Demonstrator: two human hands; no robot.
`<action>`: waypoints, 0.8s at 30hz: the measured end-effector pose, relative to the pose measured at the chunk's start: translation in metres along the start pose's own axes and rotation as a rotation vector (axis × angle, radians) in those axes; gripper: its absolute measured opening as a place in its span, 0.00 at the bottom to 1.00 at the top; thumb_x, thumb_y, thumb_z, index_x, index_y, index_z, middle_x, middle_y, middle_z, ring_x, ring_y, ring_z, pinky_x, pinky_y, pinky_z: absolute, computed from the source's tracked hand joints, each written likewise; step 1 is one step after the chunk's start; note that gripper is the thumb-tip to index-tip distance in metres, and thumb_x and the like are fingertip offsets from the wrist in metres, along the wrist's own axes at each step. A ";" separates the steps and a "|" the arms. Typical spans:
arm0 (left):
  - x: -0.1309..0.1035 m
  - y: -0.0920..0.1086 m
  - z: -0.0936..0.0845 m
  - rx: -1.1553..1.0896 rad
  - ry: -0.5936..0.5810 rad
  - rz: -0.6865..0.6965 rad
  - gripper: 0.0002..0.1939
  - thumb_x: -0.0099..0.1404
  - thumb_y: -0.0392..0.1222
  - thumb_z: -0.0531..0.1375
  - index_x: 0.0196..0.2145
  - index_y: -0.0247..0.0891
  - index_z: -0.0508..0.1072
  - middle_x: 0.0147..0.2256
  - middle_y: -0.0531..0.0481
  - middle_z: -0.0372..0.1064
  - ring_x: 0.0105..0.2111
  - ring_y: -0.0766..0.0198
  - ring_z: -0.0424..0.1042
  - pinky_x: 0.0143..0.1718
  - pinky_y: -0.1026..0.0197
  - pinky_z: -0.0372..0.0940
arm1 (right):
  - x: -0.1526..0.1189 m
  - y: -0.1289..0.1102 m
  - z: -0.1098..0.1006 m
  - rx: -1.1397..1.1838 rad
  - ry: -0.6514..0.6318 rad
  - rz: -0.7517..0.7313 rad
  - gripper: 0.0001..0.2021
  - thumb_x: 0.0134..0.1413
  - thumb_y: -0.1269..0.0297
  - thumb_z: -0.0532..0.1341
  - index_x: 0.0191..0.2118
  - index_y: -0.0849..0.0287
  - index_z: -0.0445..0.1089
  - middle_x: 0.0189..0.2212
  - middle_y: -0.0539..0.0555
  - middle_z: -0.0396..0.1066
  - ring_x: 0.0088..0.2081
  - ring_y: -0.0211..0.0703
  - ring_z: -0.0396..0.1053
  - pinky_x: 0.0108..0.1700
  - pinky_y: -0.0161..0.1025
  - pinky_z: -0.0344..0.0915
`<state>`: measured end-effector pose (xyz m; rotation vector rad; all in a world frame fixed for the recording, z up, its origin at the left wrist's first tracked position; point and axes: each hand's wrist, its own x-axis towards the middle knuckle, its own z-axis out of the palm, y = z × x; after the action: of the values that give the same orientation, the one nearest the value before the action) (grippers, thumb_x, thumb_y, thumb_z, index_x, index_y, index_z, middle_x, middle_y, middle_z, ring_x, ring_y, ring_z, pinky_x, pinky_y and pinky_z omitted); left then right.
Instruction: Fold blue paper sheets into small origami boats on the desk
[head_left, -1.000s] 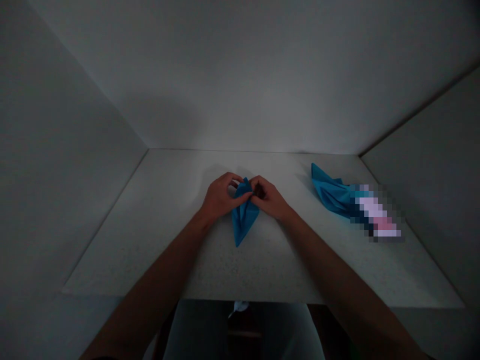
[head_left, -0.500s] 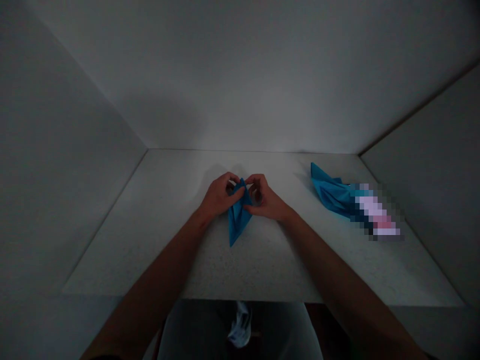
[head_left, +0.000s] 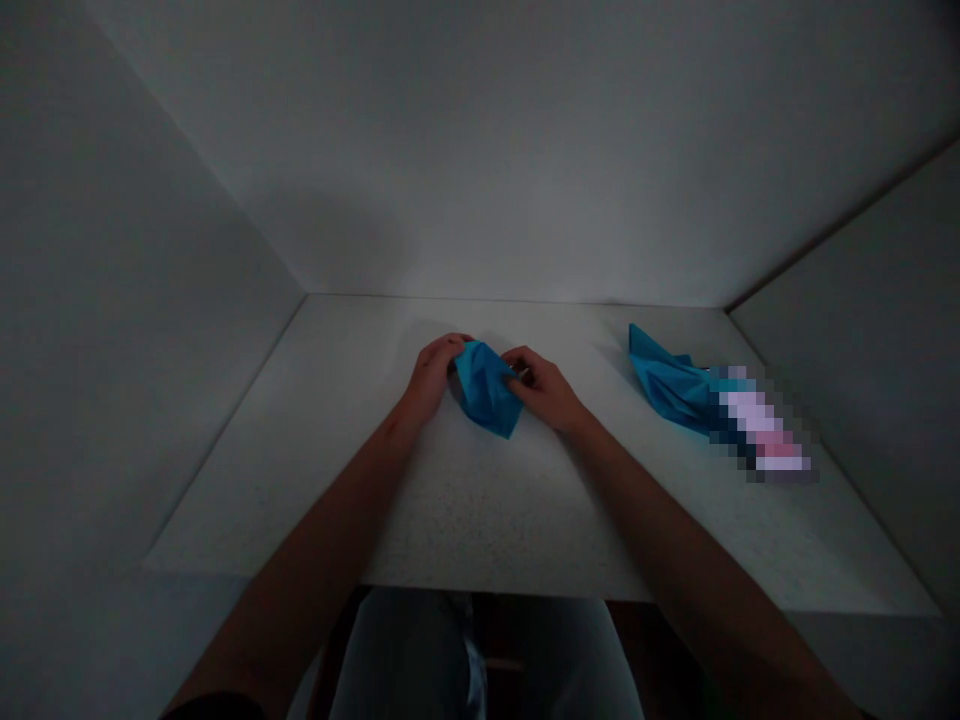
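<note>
A folded blue piece (head_left: 489, 388), which looks like paper, is held between my two hands over the middle of the table. My left hand (head_left: 435, 368) grips its upper left edge, with the fingers partly behind it. At its right edge, my right hand (head_left: 541, 385) pinches the piece between thumb and fingers. The piece looks opened out and wide, with a corner pointing down toward the front. Some of the fingertips are hidden by the folds.
A larger folded blue piece (head_left: 667, 382) lies on the right of the pale table (head_left: 480, 530), beside a pixelated area. Walls rise behind the table and on both sides. My legs are below its front edge.
The held blue piece has gone from a narrow, long shape to a wider, spread one. My left hand has moved to its upper left edge, and my right hand slightly rightward.
</note>
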<state>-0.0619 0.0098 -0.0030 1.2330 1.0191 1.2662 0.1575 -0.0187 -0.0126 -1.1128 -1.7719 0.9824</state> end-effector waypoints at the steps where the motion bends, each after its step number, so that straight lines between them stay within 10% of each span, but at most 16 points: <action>1: 0.001 0.000 0.000 -0.018 0.034 -0.023 0.13 0.63 0.53 0.60 0.31 0.41 0.73 0.36 0.49 0.73 0.36 0.59 0.72 0.41 0.57 0.70 | 0.000 0.000 0.000 0.005 0.021 0.004 0.11 0.61 0.60 0.64 0.48 0.54 0.72 0.34 0.49 0.72 0.29 0.38 0.67 0.33 0.38 0.64; 6: -0.005 0.004 0.004 0.161 0.184 0.076 0.19 0.69 0.61 0.62 0.35 0.41 0.72 0.33 0.50 0.71 0.36 0.60 0.72 0.40 0.58 0.70 | 0.001 0.000 0.001 0.019 0.160 -0.014 0.09 0.63 0.59 0.64 0.47 0.53 0.72 0.35 0.50 0.74 0.30 0.39 0.66 0.32 0.38 0.64; 11: -0.016 0.003 0.013 0.217 0.009 0.110 0.31 0.59 0.57 0.75 0.54 0.42 0.71 0.50 0.43 0.78 0.43 0.58 0.78 0.41 0.58 0.73 | -0.002 -0.002 0.000 0.000 0.324 -0.081 0.11 0.66 0.61 0.63 0.52 0.51 0.70 0.41 0.51 0.73 0.30 0.37 0.66 0.30 0.37 0.64; 19: -0.007 0.003 0.005 0.165 0.035 -0.011 0.21 0.68 0.61 0.64 0.33 0.39 0.78 0.30 0.50 0.76 0.32 0.58 0.76 0.35 0.57 0.70 | -0.002 0.001 -0.006 -0.237 0.383 -0.172 0.06 0.66 0.62 0.64 0.46 0.51 0.78 0.47 0.57 0.67 0.46 0.49 0.70 0.44 0.47 0.72; 24: -0.012 0.007 0.012 0.063 -0.117 0.058 0.15 0.64 0.55 0.69 0.36 0.41 0.75 0.47 0.43 0.83 0.47 0.52 0.81 0.48 0.52 0.75 | -0.003 -0.002 -0.005 -0.381 0.458 -0.147 0.16 0.58 0.52 0.73 0.48 0.51 0.78 0.46 0.57 0.66 0.52 0.56 0.67 0.58 0.58 0.67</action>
<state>-0.0522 -0.0034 0.0040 1.3774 0.9513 1.1993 0.1622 -0.0213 -0.0093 -1.2944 -1.6598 0.2694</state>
